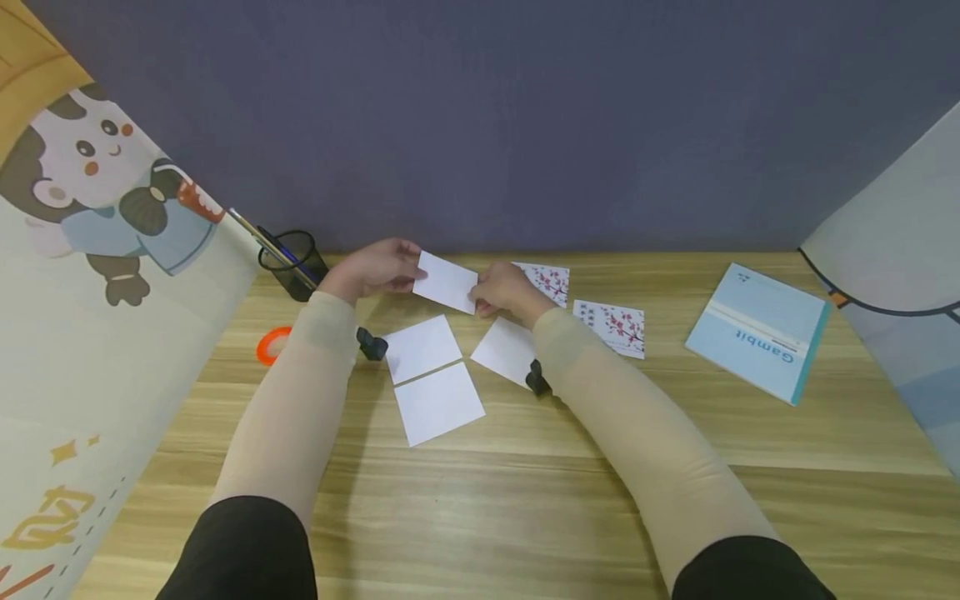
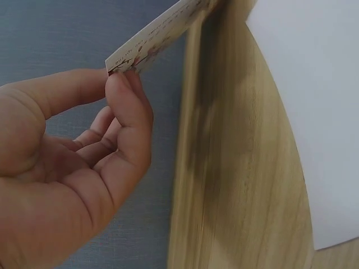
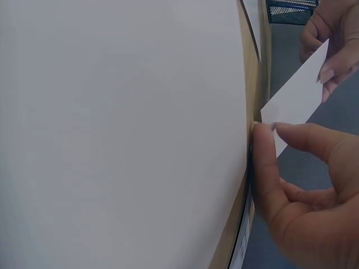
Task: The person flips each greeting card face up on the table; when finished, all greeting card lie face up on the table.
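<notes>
Near the back of the table, a card point(image 1: 446, 282) is held up between both hands, its blank white side toward the head camera. My left hand point(image 1: 378, 268) pinches its left end between thumb and fingers; the left wrist view shows printed blossom branches on the card's point(image 2: 160, 38) other face. At the opposite end, my right hand point(image 1: 510, 290) pinches a corner with thumb and finger, as the right wrist view shows on the white card point(image 3: 300, 92). Below lie two blank white cards point(image 1: 423, 350) edge to edge, and another white card point(image 1: 504, 352) partly under the right wrist.
Two blossom-printed cards point(image 1: 621, 327) lie right of the right hand, one partly hidden by it. A blue Gambit booklet point(image 1: 761, 333) lies far right. A black mesh pen cup point(image 1: 300, 279) and an orange tape roll point(image 1: 273, 345) are at left. A grey wall point(image 1: 495, 125) stands behind.
</notes>
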### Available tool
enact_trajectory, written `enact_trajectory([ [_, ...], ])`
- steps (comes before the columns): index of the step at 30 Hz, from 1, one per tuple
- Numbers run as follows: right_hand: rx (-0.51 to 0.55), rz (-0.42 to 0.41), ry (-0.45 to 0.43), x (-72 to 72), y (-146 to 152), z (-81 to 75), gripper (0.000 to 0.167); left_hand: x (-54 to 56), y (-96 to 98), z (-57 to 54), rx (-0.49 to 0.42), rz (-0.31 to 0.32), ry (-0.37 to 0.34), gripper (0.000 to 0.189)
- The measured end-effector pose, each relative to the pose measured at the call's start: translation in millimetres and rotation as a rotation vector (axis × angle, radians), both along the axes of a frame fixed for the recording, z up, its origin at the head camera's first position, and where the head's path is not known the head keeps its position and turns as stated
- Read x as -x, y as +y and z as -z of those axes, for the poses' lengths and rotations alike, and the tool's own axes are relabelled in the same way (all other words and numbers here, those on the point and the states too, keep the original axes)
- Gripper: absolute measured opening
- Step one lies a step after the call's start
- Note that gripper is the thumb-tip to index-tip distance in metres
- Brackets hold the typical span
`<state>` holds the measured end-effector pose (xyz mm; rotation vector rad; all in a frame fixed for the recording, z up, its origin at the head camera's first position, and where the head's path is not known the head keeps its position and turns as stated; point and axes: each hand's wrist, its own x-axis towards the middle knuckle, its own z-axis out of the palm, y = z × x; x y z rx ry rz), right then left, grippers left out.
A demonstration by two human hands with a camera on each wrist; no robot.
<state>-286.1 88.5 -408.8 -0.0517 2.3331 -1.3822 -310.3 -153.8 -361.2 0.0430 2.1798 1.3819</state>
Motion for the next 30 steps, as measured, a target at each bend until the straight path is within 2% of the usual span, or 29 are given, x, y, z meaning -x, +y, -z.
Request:
enact_trajectory([
  [5,0.108,0.023,-0.08,2.5,3.9,-0.1,0.013,-0.1,0.3,-1.1,-0.01,-0.016,-0.011,0.065],
  [10,0.156,0.024,-0.127,4.7,7.0,1.7,0.014,-2.1,0.3,-2.1,-0.019,-0.021,-0.017,0.066],
  [17,0.216,0.052,-0.131,2.8,8.8,-0.2,0.047,-0.3,-2.8,0.5,-0.033,-0.025,-0.016,0.069],
  [20,0.243,0.065,-0.131,2.1,8.4,-2.8,0.056,-0.6,-4.5,1.2,-0.026,-0.031,-0.015,0.067],
  [30,0.243,0.077,-0.111,3.3,15.9,-4.5,0.049,2.6,-3.2,8.3,-0.02,-0.05,0.012,0.068],
])
